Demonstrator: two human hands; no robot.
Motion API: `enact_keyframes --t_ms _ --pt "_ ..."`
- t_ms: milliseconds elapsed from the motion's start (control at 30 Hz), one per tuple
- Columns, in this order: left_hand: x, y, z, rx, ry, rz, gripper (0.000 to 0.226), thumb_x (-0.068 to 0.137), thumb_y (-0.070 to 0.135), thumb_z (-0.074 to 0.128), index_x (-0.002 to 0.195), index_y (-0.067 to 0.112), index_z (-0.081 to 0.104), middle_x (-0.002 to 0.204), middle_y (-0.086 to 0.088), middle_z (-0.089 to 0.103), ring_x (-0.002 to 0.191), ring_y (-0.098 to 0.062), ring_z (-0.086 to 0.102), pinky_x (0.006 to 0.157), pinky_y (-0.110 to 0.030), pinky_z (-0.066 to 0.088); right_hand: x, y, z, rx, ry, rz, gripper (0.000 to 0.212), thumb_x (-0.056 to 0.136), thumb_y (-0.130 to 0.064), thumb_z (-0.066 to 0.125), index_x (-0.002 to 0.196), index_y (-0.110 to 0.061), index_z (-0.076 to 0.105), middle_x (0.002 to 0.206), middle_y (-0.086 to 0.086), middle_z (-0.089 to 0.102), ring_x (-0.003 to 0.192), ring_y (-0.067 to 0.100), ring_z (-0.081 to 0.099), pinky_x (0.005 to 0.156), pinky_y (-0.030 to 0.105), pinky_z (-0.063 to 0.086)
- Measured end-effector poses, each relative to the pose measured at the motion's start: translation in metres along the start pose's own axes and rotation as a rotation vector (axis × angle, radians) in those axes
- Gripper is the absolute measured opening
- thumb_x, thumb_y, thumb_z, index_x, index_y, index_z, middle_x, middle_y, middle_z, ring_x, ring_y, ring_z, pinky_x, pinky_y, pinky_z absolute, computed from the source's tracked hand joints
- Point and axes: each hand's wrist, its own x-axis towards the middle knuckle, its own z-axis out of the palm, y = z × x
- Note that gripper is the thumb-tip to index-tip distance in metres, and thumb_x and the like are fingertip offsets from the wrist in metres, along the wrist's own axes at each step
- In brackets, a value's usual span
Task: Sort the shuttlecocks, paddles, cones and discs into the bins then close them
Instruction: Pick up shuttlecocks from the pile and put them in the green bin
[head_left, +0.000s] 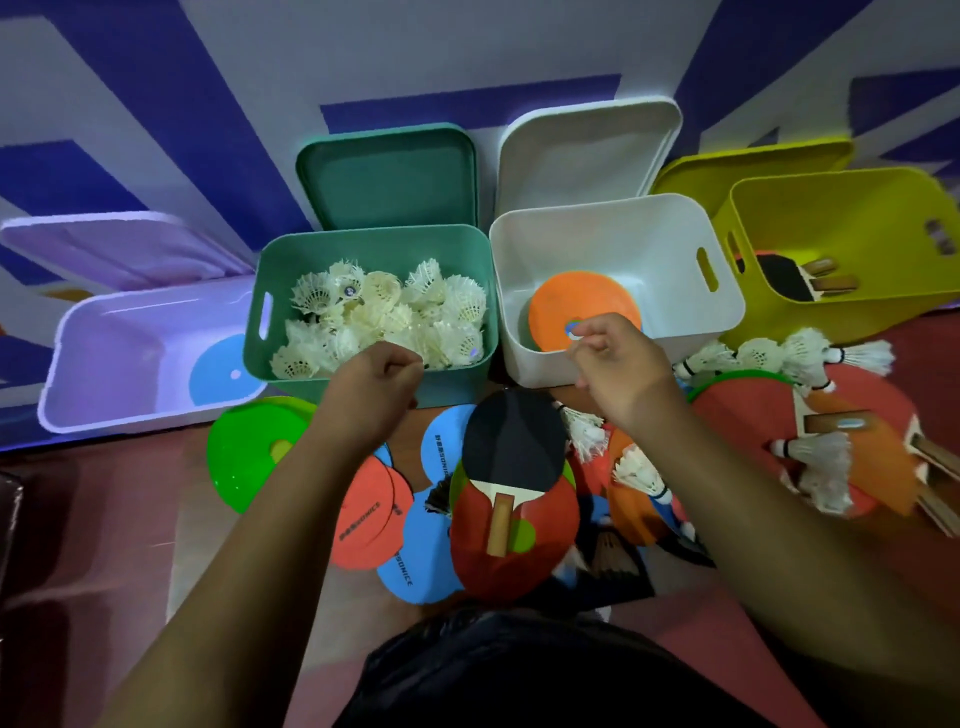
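Left hand (376, 382) was curled into a fist over the near rim of the green bin (374, 240), nothing visible in it. Right hand (615, 364) was curled over the near rim of the white bin (613, 215), fingertips pinched just above the hole of the orange cone (563, 299) lying inside. We couldn't tell if it touched or held the cone.

Green bin was packed with white shuttlecocks (374, 309). Purple bin (98, 379) on the left held one blue disc (215, 374). Yellow bin (857, 208) on the right held paddles (787, 280), handles showing. All four lids stood open behind the bins.

Unsorted on the floor (130, 493) in front of us:
- green cone (241, 460), near the green bin
- red discs (363, 514) and blue discs (441, 447), overlapping
- black paddle (514, 441) lying on a red cone (514, 558)
- loose shuttlecocks (779, 353) beside the white bin, more scattered over paddles on the right
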Motion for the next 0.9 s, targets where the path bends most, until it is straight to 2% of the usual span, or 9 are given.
enact_keyframes --t_ms 100,267,367,433,500,600,733,833,900 --pt "-0.011 0.011 0.026 -0.012 -0.097 0.015 0.013 0.1 0.025 0.061 0.093 0.02 0.071 0.091 -0.001 0.076 0.069 -0.011 0.073 0.073 -0.044 0.06 -0.011 0.016 -0.026 0.043 0.053 0.023 0.016 0.1 -0.014 0.061 0.108 -0.025 0.071 0.102 0.0 0.072 0.067 0.013 0.067 0.05 0.014 0.046" --pt "-0.031 0.035 0.085 0.029 -0.295 0.065 0.018 0.103 0.027 0.06 0.091 0.023 0.072 0.088 0.0 0.076 0.076 -0.019 0.074 0.071 -0.04 0.058 -0.031 0.05 -0.08 0.029 0.094 0.028 0.014 0.096 -0.023 0.061 0.096 -0.034 0.07 0.09 -0.007 0.077 0.074 0.017 0.072 0.066 0.032 0.056" --pt "-0.043 0.048 0.125 0.064 -0.37 0.097 0.02 0.103 0.031 0.061 0.089 0.022 0.072 0.081 0.002 0.075 0.073 -0.015 0.072 0.071 -0.037 0.058 -0.042 0.076 -0.108 -0.032 0.1 0.06 0.013 0.102 -0.023 0.057 0.098 -0.028 0.069 0.089 -0.007 0.076 0.071 0.009 0.071 0.066 0.03 0.054" --pt "-0.05 0.056 0.15 0.077 -0.407 0.105 0.018 0.102 0.028 0.063 0.089 0.021 0.073 0.076 0.005 0.073 0.066 -0.007 0.067 0.066 -0.029 0.054 -0.05 0.094 -0.124 -0.038 0.119 0.078 0.015 0.103 -0.021 0.055 0.098 -0.024 0.069 0.088 -0.006 0.075 0.069 0.004 0.069 0.068 0.03 0.053" --pt "-0.058 0.064 0.17 0.056 -0.465 0.098 0.015 0.101 0.025 0.065 0.088 0.023 0.073 0.076 0.008 0.072 0.066 -0.006 0.065 0.063 -0.025 0.052 -0.059 0.112 -0.138 -0.062 0.131 0.089 0.017 0.103 -0.024 0.054 0.095 -0.019 0.068 0.086 -0.001 0.074 0.073 0.01 0.07 0.069 0.036 0.056" --pt "-0.066 0.069 0.197 0.043 -0.535 0.123 0.013 0.102 0.028 0.066 0.091 0.027 0.072 0.09 0.009 0.076 0.077 -0.009 0.069 0.068 -0.025 0.051 -0.072 0.137 -0.154 -0.112 0.142 0.151 0.023 0.096 -0.036 0.053 0.091 -0.018 0.067 0.086 0.003 0.073 0.078 0.024 0.07 0.078 0.048 0.059" --pt "-0.071 0.07 0.23 0.197 -0.573 0.077 0.01 0.101 0.035 0.063 0.106 0.03 0.07 0.102 0.0 0.074 0.084 -0.016 0.07 0.079 -0.037 0.059 -0.085 0.171 -0.167 -0.172 0.09 0.238 0.015 0.097 -0.028 0.057 0.088 -0.023 0.068 0.084 0.0 0.073 0.076 0.022 0.071 0.079 0.047 0.059" --pt "-0.076 0.073 0.253 0.406 -0.584 0.084 0.029 0.1 0.038 0.062 0.126 0.026 0.066 0.125 -0.003 0.062 0.105 -0.023 0.064 0.082 -0.032 0.049 -0.091 0.19 -0.169 -0.123 0.026 0.327 0.012 0.097 -0.027 0.061 0.091 -0.028 0.07 0.092 -0.003 0.074 0.08 0.02 0.073 0.081 0.037 0.061" --pt "-0.077 0.074 0.268 0.437 -0.576 0.076 0.033 0.099 0.036 0.063 0.131 0.026 0.065 0.131 -0.006 0.058 0.112 -0.027 0.064 0.085 -0.032 0.05 -0.093 0.199 -0.17 -0.136 -0.043 0.363 0.01 0.097 -0.025 0.063 0.098 -0.032 0.071 0.101 -0.005 0.073 0.09 0.019 0.073 0.081 0.029 0.055"
